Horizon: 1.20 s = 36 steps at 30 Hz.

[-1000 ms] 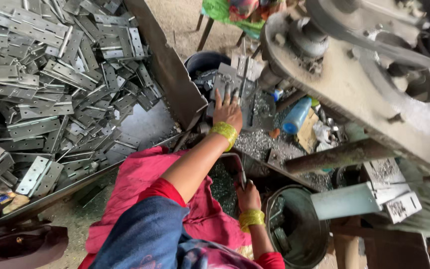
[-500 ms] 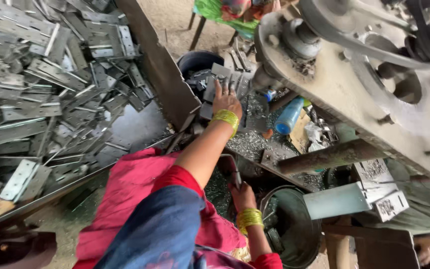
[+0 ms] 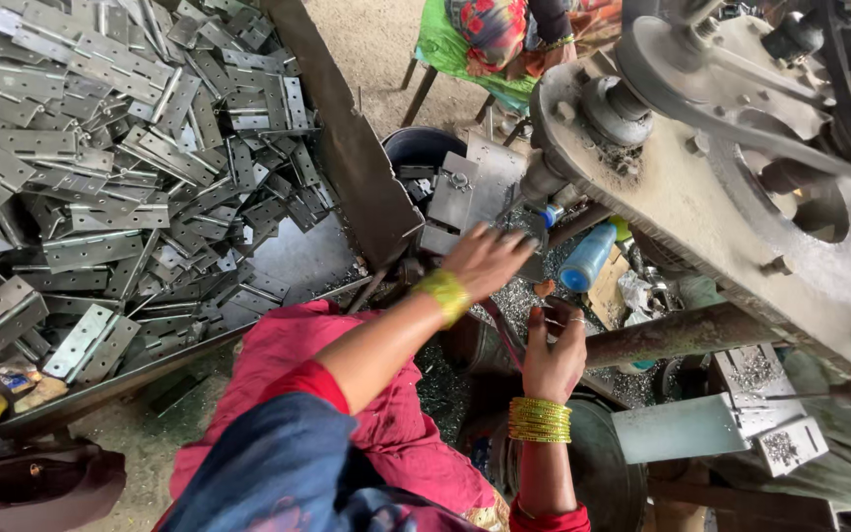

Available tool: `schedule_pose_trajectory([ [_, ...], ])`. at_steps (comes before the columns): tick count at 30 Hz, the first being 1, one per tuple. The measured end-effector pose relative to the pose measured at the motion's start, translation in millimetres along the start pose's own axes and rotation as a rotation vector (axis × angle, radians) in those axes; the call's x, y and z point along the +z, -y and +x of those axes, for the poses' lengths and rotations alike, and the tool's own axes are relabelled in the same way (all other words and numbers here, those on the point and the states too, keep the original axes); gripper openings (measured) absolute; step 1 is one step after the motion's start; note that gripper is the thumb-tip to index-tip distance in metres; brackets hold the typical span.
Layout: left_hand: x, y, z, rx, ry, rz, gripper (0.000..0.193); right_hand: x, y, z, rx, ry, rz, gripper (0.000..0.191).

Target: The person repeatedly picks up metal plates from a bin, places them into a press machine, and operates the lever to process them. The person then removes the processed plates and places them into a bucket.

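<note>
My left hand (image 3: 485,258), a yellow-green bangle at the wrist, reaches forward with fingers spread. Its fingertips rest at the dark jig (image 3: 536,236) under the machine's spindle (image 3: 544,182), beside several grey hinge plates (image 3: 460,197) standing there. My right hand (image 3: 556,347), with a stack of yellow bangles, is raised just below and right of the left. Its fingers are curled close to a rusty bar (image 3: 677,333). Whether they grip anything is unclear. Metal shavings (image 3: 519,296) lie under both hands.
A big tray (image 3: 347,167) at left is heaped with grey hinges (image 3: 100,148). A black bucket (image 3: 424,148), a blue bottle (image 3: 586,258) and a heavy belt-driven machine (image 3: 741,167) crowd the front. Another person (image 3: 504,34) sits beyond. A dark round bin (image 3: 608,478) is below.
My right hand has risen from low by the bin to just under the left hand. My left hand has shifted slightly right toward the spindle. The view has swung left.
</note>
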<state>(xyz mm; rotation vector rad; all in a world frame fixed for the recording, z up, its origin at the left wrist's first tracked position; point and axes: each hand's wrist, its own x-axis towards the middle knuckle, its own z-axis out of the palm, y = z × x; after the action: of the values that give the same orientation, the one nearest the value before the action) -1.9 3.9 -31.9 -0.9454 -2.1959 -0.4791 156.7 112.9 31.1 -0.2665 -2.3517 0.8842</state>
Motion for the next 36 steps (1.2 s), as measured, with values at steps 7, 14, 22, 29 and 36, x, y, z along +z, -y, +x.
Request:
schedule_pose_trajectory([
  [7, 14, -26, 30, -0.567, 0.574, 0.018, 0.033, -1, -16, 0, 0.097, 0.041, 0.139, 0.028],
  [14, -31, -24, -26, -0.239, 0.549, 0.383, 0.031, 6, -14, -2, 0.149, 0.251, -0.274, 0.043],
  [22, 3, -14, 24, -0.331, 0.678, 0.395, 0.039, 18, -62, -10, 0.104, 0.465, -0.333, 0.058],
  [29, 5, -9, 5, -0.445, 0.520, 0.274, 0.043, 73, -147, -113, 0.359, 0.520, -0.310, 0.050],
  [36, 3, 3, 22, -0.429, 0.713, 0.258, 0.043, 50, -175, -51, 0.311, 0.629, -0.352, 0.047],
])
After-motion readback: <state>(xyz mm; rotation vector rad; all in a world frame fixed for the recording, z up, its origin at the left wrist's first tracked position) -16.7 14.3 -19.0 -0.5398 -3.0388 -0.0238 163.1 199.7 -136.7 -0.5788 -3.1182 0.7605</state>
